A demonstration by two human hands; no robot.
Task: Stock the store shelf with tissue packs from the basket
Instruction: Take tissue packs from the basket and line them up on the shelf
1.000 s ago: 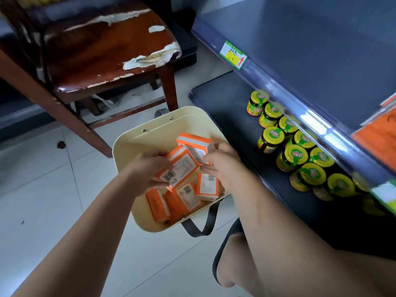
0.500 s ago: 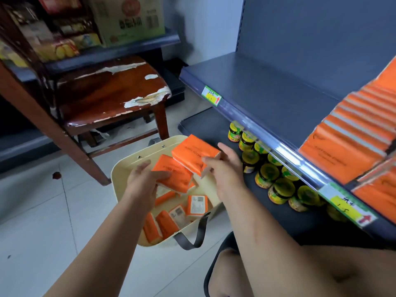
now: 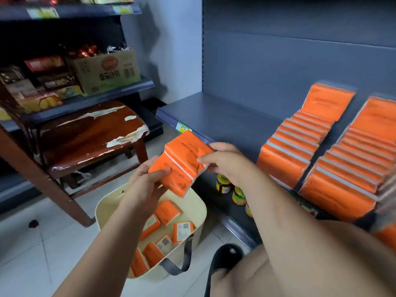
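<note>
Underfoot, pale tiled floor (image 3: 25, 254), grey shelf (image 3: 214, 112).

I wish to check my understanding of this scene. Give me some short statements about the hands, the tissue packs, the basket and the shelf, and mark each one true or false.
1. The left hand and the right hand both grip the orange tissue packs above the basket. True.
2. The basket is empty. False: several loose packs lie inside it.
3. Stocked rows of orange packs sit on the shelf, at the right. True.
4. The jars stand inside the basket. False: they stand on the lower shelf, beneath the stocked rows.
</note>
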